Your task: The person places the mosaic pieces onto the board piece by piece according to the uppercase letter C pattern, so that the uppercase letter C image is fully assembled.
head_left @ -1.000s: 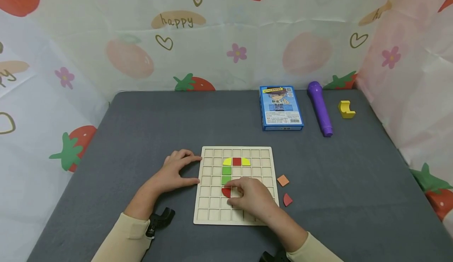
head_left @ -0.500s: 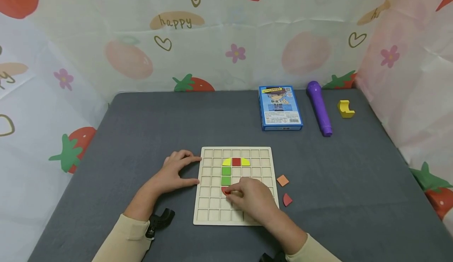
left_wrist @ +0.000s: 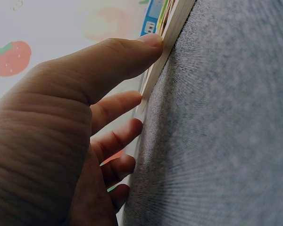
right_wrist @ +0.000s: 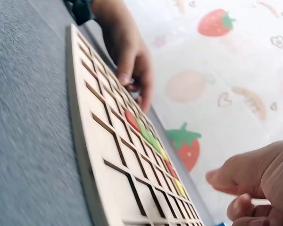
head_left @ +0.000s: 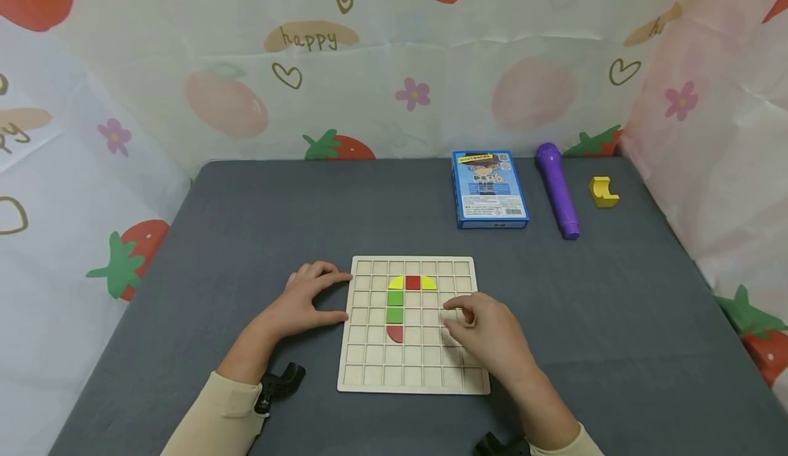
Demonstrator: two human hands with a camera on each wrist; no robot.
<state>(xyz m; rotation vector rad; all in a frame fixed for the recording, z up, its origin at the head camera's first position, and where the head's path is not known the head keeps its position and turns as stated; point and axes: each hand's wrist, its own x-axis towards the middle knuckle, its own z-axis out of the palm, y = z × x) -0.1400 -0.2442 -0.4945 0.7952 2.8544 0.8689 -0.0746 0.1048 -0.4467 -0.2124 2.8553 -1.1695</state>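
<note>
In the head view a pale wooden grid board lies on the grey table. My left hand touches its left edge with thumb and index finger, the fingers spread. A red quarter-round tile sits in a cell below two green square tiles. Above them a red square tile lies between a left yellow quarter-round tile and a right yellow one. Over the board's right side hovers my right hand, fingers loosely bent, nothing visible between thumb and index finger.
Behind the board stand a blue box, a purple microphone-shaped object and a yellow notched block. A printed cloth hangs along the table's back edge. The right hand covers the spot where two loose tiles lay.
My right hand has let go of the red quarter-round tile, which now lies in its cell, and has moved right. Two loose tiles are now out of sight. The left hand stays put.
</note>
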